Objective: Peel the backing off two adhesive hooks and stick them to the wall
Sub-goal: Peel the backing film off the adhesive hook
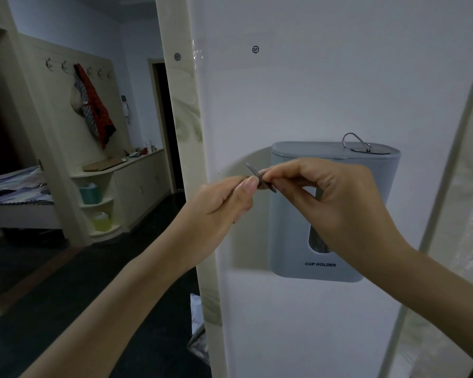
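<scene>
Adhesive hook (260, 177) is being held edge-on in front of the wall (311, 91), between both hands, just beside the upper-left corner of the cup holder (292, 241). Left hand (224, 203) is pinching its lower edge between thumb and curled fingers. The right hand (331, 197) is pinching the opposite side with thumb and forefinger.

Judgement: the backing is being picked at. Whether any liner is lifting cannot be told at this angle.

Second hook (366, 150), wire loop up, is lying on the cup holder lid, untouched. No hook is sitting on the wall. Two small round marks (177, 57) (255, 49) are showing higher up, possibly target spots. Both peels and both placements are looking outstanding.

Containers, left to right:
- A teal tub (90, 193) and a yellowish jug (101, 221) are sitting on the curved corner shelves (99, 205), contents not readable.
- The cup holder is hanging on the wall. Its front window is showing something greyish, likely cups, too dim to confirm.
</scene>
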